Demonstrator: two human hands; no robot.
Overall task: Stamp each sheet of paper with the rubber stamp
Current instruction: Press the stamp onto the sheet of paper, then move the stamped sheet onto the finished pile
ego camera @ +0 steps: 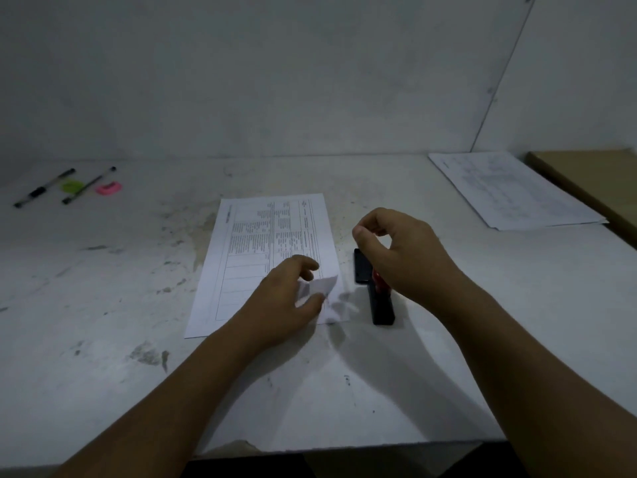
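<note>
- Your left hand (pixel 287 298) rests on the near right corner of the printed sheet (pixel 265 257) lying at the middle of the surface (pixel 103 322); thumb and fingers pinch that corner, which is lifted and curled off the surface.
- Your right hand (pixel 403 257) hovers just right of the sheet, fingers curled with a narrow gap to the thumb and nothing visibly between them. It sits above the stamp set and partly hides it, so you cannot tell whether it touches anything below.
- The stamp set (pixel 374 291) lies on the surface just beside the sheet's right edge: 2 dark, oblong parts with a red piece showing between them. Which part is the rubber stamp and which the pad or case is not clear.
- A stack of similar printed sheets (pixel 513 191) lies well apart at the far right, beside a brown board (pixel 593 181).
- 2 pens (pixel 65 186) and 2 small objects, 1 green and 1 pink, lie at the far left, away from the work.
- Step in hand, as judged: handling the single sheet at its corner. Whether it already bears a stamp mark cannot be read.
- Next move calls for keeping the sheet flat and steady with your left hand while your right closes on the stamp and presses it squarely down.
</note>
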